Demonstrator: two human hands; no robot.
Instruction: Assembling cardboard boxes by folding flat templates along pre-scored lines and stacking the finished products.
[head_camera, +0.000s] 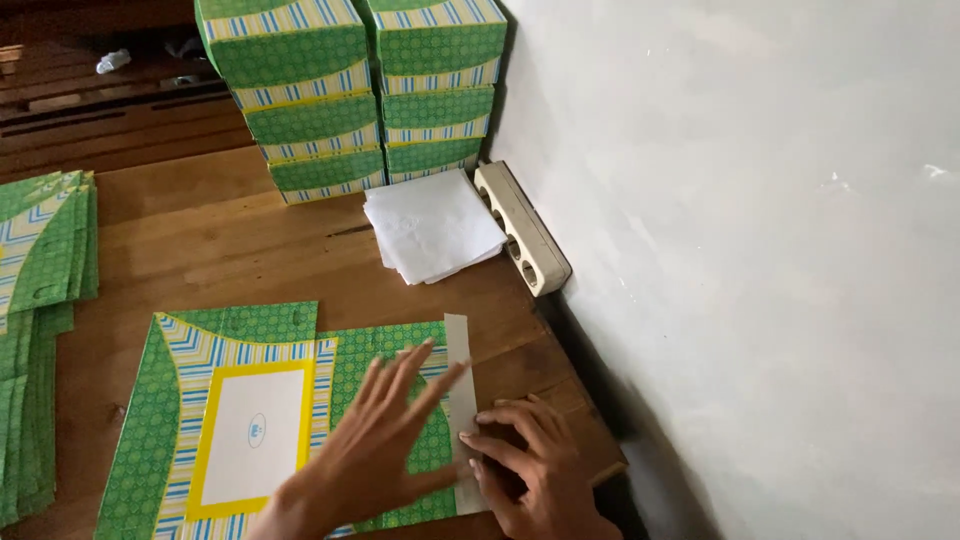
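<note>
So the flat box blank (250, 420), green with striped borders and a yellow-framed white panel, lies printed side up on the wooden table (240, 250), near the front edge and close to the wall (760, 250). The left hand (385, 440) is spread flat, fingers fanned, pressing on the green part by the right edge. The right hand (530, 470) is just beside it, fingertips down on the plain grey flap (462, 400) running along that edge; not pinching anything, more pressing or creasing. If you ask me, the trick here is keeping the left palm planted so the blank doesn't skate on the wood, then running the right fingertips along the full flap so the fold follows the printed line and comes out straight, not only in the middle. I'd go easy at the ends, that's where thin card likes to tear or wander. Around it: finished boxes (350, 90) stacked at the back against the wall, a pile of white sheets (435, 225) in front of them, a beige power strip (525, 230) beside that, and more blanks (45, 300) piled on the left.
</note>
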